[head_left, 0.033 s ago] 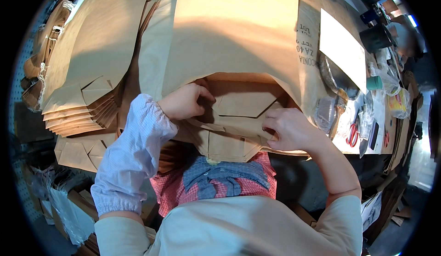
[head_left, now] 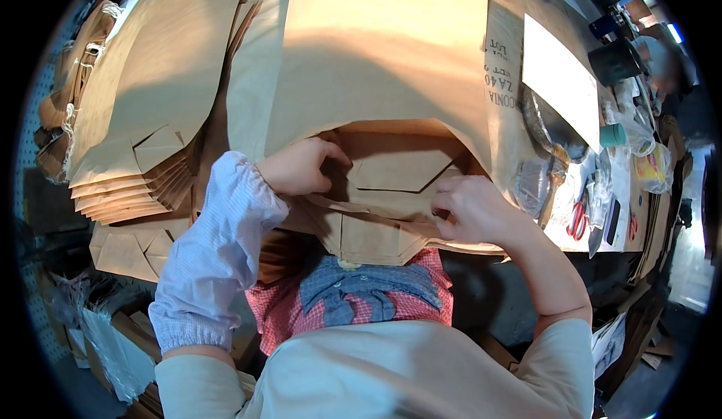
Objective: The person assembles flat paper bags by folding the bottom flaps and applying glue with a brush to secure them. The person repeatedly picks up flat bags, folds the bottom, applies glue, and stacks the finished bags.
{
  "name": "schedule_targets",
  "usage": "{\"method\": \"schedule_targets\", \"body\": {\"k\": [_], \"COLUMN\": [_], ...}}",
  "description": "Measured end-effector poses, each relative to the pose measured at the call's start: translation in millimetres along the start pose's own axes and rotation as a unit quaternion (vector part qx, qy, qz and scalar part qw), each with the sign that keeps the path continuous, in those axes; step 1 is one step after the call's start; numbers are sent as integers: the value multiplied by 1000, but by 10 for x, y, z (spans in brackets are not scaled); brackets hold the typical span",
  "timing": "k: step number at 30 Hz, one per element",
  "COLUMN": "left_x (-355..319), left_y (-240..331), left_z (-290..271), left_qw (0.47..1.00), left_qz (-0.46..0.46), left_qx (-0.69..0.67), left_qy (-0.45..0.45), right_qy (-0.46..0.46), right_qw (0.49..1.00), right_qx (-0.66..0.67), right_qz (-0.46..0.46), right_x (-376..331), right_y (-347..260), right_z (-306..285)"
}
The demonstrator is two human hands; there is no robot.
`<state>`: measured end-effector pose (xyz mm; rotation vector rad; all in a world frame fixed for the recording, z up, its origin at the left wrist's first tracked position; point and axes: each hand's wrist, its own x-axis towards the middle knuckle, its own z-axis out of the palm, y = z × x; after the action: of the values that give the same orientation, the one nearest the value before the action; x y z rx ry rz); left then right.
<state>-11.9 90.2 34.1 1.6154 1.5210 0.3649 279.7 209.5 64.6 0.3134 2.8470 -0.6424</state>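
In front of me a large brown paper bag [head_left: 383, 58] lies flat on the table, its near end spread into a wide opening with folded flaps inside. My left hand [head_left: 304, 167] is at the left corner of the opening, its fingers curled over the paper edge and partly inside. My right hand [head_left: 474, 208] grips the right side of the near flap [head_left: 372, 238], which hangs past the table edge above my lap. The fingertips of both hands are partly hidden by the paper.
Left of the bag lies a fanned stack of brown paper bags [head_left: 162, 80]. To the right are a white sheet [head_left: 556, 80], a brush [head_left: 555, 174], red-handled scissors [head_left: 577, 221], a green roll [head_left: 612, 135], and a black container [head_left: 615, 62]. Another person [head_left: 665, 58] is blurred at the far right.
My right fingers have shifted slightly on the paper edge, and the near flap's fold sits a little differently. My left hand holds almost the same place.
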Motion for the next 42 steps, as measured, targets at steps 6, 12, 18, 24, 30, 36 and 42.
{"method": "schedule_targets", "body": {"k": [6,12,18,24,30,36,42], "left_x": [-59,58,141,-190,-249,-329,-291], "left_y": [-15,29,86,319,644,784,836], "left_z": [-60,271,277,104,458,282,245], "left_qw": [999,977,979,984,932,924,946], "left_qz": [36,-135,-142,-54,-49,-61,-128], "left_qx": [3,44,73,170,357,378,285], "left_qy": [6,157,129,7,42,20,91], "right_qy": [10,-68,-129,282,191,557,468], "right_qw": [996,979,971,958,911,809,765], "right_qx": [9,-24,-76,-33,-291,-30,222], "right_qz": [91,190,189,37,222,184,382], "right_x": [274,474,315,-635,-1797,-1609,-1331], "right_y": [195,214,230,61,723,1234,1995], "right_z": [-115,-35,53,-313,159,-241,-421]}}
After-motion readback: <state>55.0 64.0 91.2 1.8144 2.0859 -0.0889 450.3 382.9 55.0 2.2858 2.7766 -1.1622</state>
